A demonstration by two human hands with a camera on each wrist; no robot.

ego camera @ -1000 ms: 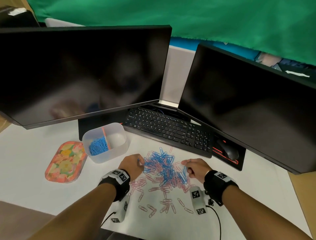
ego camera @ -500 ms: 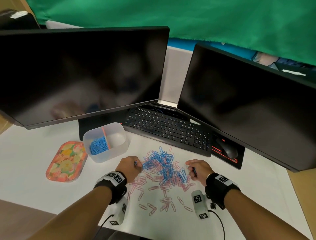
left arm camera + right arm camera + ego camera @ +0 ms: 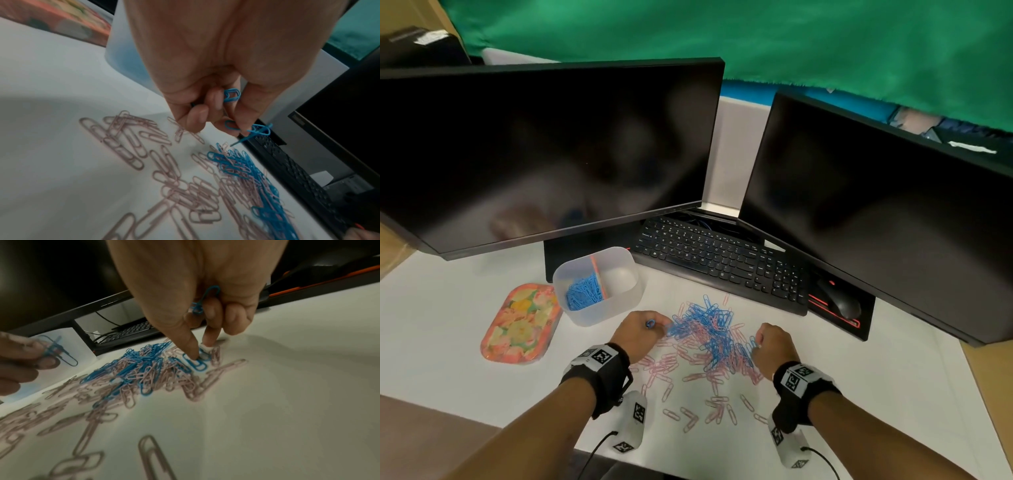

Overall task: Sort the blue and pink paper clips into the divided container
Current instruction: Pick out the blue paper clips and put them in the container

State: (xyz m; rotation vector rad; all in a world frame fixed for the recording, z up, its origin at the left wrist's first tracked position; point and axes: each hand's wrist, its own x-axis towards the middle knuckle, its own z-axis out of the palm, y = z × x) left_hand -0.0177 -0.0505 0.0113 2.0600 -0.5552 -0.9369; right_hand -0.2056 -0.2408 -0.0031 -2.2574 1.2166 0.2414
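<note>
A mixed heap of blue and pink paper clips (image 3: pixel 709 337) lies on the white desk. The translucent divided container (image 3: pixel 599 284) stands at its left, with blue clips (image 3: pixel 583 291) in its left half. My left hand (image 3: pixel 643 330) is at the heap's left edge, its curled fingers holding several blue clips (image 3: pixel 232 95). My right hand (image 3: pixel 770 342) is at the heap's right edge. It keeps blue clips (image 3: pixel 205 300) in its curled fingers, while thumb and forefinger pinch a blue clip (image 3: pixel 197 363) that lies on the desk.
A flowered tin lid (image 3: pixel 520 323) lies left of the container. A black keyboard (image 3: pixel 722 260) and a mouse (image 3: pixel 842 301) sit behind the heap, under two dark monitors (image 3: pixel 544 154). Loose pink clips (image 3: pixel 688 414) are scattered towards me.
Both hands stayed at the heap's edges. My right hand has shifted slightly right and lowered its fingertips onto a blue clip. The left hand has barely moved.
</note>
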